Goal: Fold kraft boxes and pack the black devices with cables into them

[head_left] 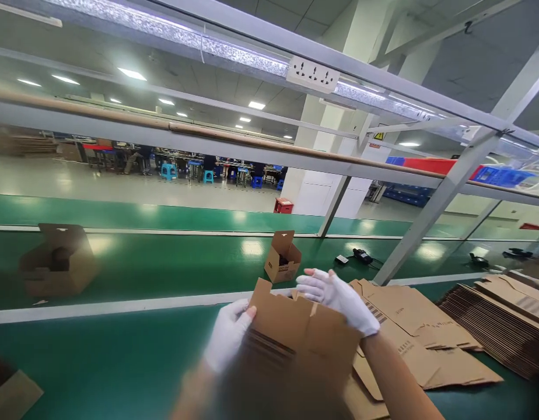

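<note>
The left hand (228, 338) gripped the side of a box (296, 344) held low over the green bench (121, 350). The right hand (337, 297) lay spread on its top flaps, fingers seemingly pressing down. Flat cartons (427, 338) lay just right.

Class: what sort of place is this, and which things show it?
Probably a factory packing line: a long green conveyor belt carries a small open brown cardboard box, flat brown cardboard blanks lie stacked beside it, and the white-gloved left hand and right hand hold another brown box.
</note>
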### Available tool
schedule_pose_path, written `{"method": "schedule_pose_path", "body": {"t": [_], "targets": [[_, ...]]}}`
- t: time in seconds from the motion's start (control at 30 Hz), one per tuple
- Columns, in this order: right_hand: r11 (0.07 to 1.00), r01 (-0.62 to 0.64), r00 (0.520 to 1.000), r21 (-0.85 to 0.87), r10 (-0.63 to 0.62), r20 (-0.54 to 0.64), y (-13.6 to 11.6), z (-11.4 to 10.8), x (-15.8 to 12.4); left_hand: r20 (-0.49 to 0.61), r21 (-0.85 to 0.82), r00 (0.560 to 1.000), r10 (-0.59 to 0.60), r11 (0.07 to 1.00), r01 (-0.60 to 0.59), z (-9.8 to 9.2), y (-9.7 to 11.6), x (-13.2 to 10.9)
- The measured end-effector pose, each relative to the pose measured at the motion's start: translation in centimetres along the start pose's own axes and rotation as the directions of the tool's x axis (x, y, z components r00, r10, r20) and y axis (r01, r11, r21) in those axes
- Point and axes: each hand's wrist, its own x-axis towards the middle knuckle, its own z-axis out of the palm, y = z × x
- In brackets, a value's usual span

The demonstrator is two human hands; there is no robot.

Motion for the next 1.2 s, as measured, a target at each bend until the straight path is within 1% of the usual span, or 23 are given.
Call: {"method": "schedule_pose_path", "body": {"t": [0.03,0.07,0.13,0.17,0.2,0.27,0.3,0.33,0.37,0.43,0.53,0.6,0.67,0.73,0.83,0.9,1.0,1.03,1.07,1.1,1.13,1.17,1.2], "targets": [[0.999,0.02,1.0,0.034,-0.019,-0.01,0.4,0.0,-0.3,-0.058,0.048,0.998,0.019,0.999,-0.016,-0.4,0.6,-0.4],[0.999,0.044,0.999,0.027,-0.043,-0.034,0.9,0.1,-0.6,-0.109,0.096,0.993,0.043,0.995,-0.033,-0.6,1.2,-0.8],[0.991,0.088,0.983,-0.102,-0.103,-0.155,2.3,0.5,-0.5,-0.174,0.207,0.98,0.101,0.976,-0.064,-0.4,1.9,-1.6],[0.979,0.104,0.959,-0.175,-0.146,-0.243,3.0,0.9,-0.3,-0.189,0.275,0.973,0.135,0.958,-0.08,0.0,2.1,-2.0],[0.966,0.125,0.919,-0.226,-0.199,-0.342,3.7,1.2,0.0,-0.199,0.349,0.965,0.173,0.932,-0.095,0.4,2.3,-2.4],[0.952,0.173,0.819,-0.251,-0.28,-0.5,4.8,1.9,0.5,-0.234,0.482,0.943,0.236,0.871,-0.098,1.2,2.4,-3.2],[0.953,0.184,0.785,-0.241,-0.29,-0.548,5.1,2.2,0.7,-0.264,0.521,0.93,0.255,0.849,-0.085,1.5,2.4,-3.6],[0.958,0.179,0.775,-0.225,-0.278,-0.568,5.4,2.4,0.7,-0.297,0.538,0.918,0.263,0.841,-0.067,1.6,2.3,-3.9],[0.966,0.159,0.785,-0.203,-0.249,-0.567,5.5,2.6,0.6,-0.315,0.53,0.913,0.258,0.846,-0.056,1.6,2.2,-4.3],[0.982,0.116,0.844,-0.152,-0.178,-0.506,5.5,3.2,0.1,-0.298,0.473,0.927,0.229,0.879,-0.065,1.5,1.8,-4.9],[0.988,0.106,0.931,-0.11,-0.137,-0.338,5.0,4.4,-0.8,-0.17,0.374,0.966,0.195,0.92,-0.119,1.7,1.2,-5.5],[0.99,0.105,0.962,-0.093,-0.125,-0.241,4.4,5.1,-1.4,-0.105,0.344,0.977,0.187,0.929,-0.141,2.1,0.7,-5.6],[0.992,0.079,0.981,-0.097,-0.095,-0.171,3.6,5.4,-2.1,-0.065,0.321,0.98,0.188,0.934,-0.157,2.5,0.1,-5.3],[0.989,0.043,0.99,-0.145,-0.062,-0.13,2.9,5.4,-3.0,0.013,0.252,0.989,0.147,0.957,-0.145,2.4,-0.4,-4.7],[0.983,0.035,0.998,-0.179,-0.042,-0.036,1.9,5.2,-4.7,0.151,0.107,0.988,0.006,0.994,-0.022,1.5,-0.8,-3.2],[0.986,-0.002,0.999,-0.166,0.007,0.033,1.5,5.2,-5.9,0.18,0.052,0.981,-0.076,0.996,0.068,0.9,-0.9,-2.3],[0.973,-0.147,0.987,-0.178,0.157,0.044,1.9,5.3,-7.1,0.212,-0.085,0.967,-0.138,0.984,0.159,0.3,-0.8,-2.1],[0.968,-0.172,0.983,-0.183,0.18,0.032,2.4,5.3,-7.4,0.215,-0.137,0.963,-0.162,0.971,0.194,0.1,-0.9,-2.3],[0.968,-0.169,0.985,-0.187,0.174,0.011,3.1,5.1,-7.5,0.199,-0.173,0.961,-0.193,0.958,0.228,0.0,-1.0,-2.7],[0.97,-0.136,0.991,-0.202,0.133,-0.033,3.9,5.0,-7.7,0.161,-0.191,0.96,-0.229,0.947,0.258,-0.2,-1.2,-3.1],[0.964,-0.085,0.994,-0.251,0.063,-0.094,4.8,4.7,-7.9,0.113,-0.194,0.955,-0.274,0.937,0.291,-0.5,-1.3,-3.6],[0.94,-0.022,0.989,-0.341,-0.03,-0.148,5.6,4.5,-8.1,0.064,-0.184,0.945,-0.32,0.927,0.326,-0.7,-1.5,-4.1],[0.884,0.045,0.977,-0.465,-0.136,-0.164,6.3,4.4,-8.3,0.022,-0.174,0.935,-0.354,0.919,0.352,-1.0,-1.7,-4.6]]}}
